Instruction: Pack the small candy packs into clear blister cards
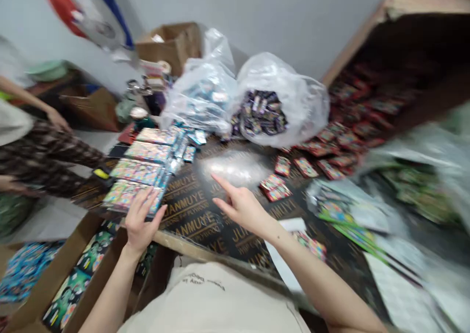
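Cream cotton T-shirt (213, 298) takes up the bottom of the shot, closest of anything, with a black tabletop (205, 235) printed in gold lettering spreading out past it. Way off beyond the right hand (240, 210) sits a big tilted brown cardboard box (367, 44), kinda blurry, its open side facing the hands with red packets piled inside. Straight ahead of both hands are two slumped clear plastic bags (279, 103), and the right one shows dark packets through its open top, probably left open so they're easy to reach. Below the left hand (143, 220), just past the tabletop edge, an open cardboard box (69, 284) holds teal and black printed cards, likely parked there to stay within reach.

Multicoloured foil packs (141, 171) sit in overlapping rows right under the left hand, which lies open on them, fingers spread, seemingly steadying them, no grip. Right hand is open too, index finger out, holding nothing above the tabletop. Loose red packets (275, 188) lie just ahead of it. Far left of the left hand, a co-worker's hand (57, 120) hangs beside patterned trousers (44, 156).
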`<state>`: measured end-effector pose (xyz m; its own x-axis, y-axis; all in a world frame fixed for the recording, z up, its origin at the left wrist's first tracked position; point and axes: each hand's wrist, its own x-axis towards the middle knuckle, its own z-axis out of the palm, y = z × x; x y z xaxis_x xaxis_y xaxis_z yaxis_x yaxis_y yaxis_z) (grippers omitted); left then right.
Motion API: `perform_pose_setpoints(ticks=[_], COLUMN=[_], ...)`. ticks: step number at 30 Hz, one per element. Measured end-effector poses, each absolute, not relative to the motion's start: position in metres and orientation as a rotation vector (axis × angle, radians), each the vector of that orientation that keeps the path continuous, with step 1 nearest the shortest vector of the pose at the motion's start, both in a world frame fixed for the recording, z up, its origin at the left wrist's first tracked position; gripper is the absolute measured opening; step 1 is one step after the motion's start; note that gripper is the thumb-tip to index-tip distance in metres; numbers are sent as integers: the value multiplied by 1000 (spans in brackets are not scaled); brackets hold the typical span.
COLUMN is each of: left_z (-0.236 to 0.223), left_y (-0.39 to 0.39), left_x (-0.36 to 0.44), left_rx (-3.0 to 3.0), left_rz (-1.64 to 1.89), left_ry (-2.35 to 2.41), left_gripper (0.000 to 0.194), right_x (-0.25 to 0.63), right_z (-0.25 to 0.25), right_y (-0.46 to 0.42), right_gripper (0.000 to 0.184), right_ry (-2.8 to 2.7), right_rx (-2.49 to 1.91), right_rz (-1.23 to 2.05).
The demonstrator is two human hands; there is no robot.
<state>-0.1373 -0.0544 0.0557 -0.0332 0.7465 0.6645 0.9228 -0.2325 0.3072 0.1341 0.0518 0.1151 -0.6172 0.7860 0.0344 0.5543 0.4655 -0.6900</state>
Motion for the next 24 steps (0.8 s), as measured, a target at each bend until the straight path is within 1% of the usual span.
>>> perform_pose_setpoints(ticks=[1, 3, 5, 6, 8, 10, 12, 13, 14, 15, 16, 17, 19, 21, 23, 24], left_z=[55, 44, 25, 14, -5, -20, -29, -33, -36, -38, -39, -39, -35, -27, -17, -12], left_y=[-46, -25, -4, 5, 15, 18, 20, 21, 23, 27, 32, 37, 49, 55, 51, 46], left_x=[-125, -97, -61, -40, 5, 49, 87, 103, 116, 125, 131, 134, 131, 121, 110, 107], left_rx=[-2052, -2263, -2615, -2805, -3126, -3299, -3342, -3326, -3297, -3266, -3239, -3218, -3174, -3134, -3133, -3140], left_rz=[-1225, -1357, -1351, -1302, -1161, -974, -726, -616, -536, -485, -461, -455, -476, -641, -925, -1068], left_ry=[-1786, -1851, -1940, -1959, -1902, -1741, -1574, -1514, -1476, -1458, -1455, -1464, -1506, -1446, -1165, -947], left_gripper=[46, 37, 30, 30, 35, 50, 69, 70, 63, 49, 34, 24, 22, 22, 20, 19], right_x=[157, 211, 269, 296, 338, 361, 365, 363, 358, 354, 351, 349, 353, 364, 373, 374], right_z=[98, 69, 47, 39, 23, 8, -8, -15, -22, -27, -31, -34, -36, -34, -29, -26], right_y=[46, 33, 16, 5, -19, -40, -54, -58, -61, -62, -63, -63, -65, -66, -67, -67], right_gripper=[55, 46, 45, 45, 44, 45, 51, 57, 62, 66, 66, 63, 56, 55, 59, 61], right_ry=[-2289, -2039, -1752, -1632, -1469, -1439, -1529, -1600, -1673, -1736, -1781, -1804, -1764, -1609, -1412, -1331], right_rx=[-1239, -1512, -1777, -1879, -2018, -2087, -2102, -2101, -2096, -2093, -2098, -2113, -2185, -2265, -2236, -2166], right_rz=[984, 965, 804, 716, 609, 598, 610, 606, 599, 590, 579, 565, 494, 377, 377, 475])
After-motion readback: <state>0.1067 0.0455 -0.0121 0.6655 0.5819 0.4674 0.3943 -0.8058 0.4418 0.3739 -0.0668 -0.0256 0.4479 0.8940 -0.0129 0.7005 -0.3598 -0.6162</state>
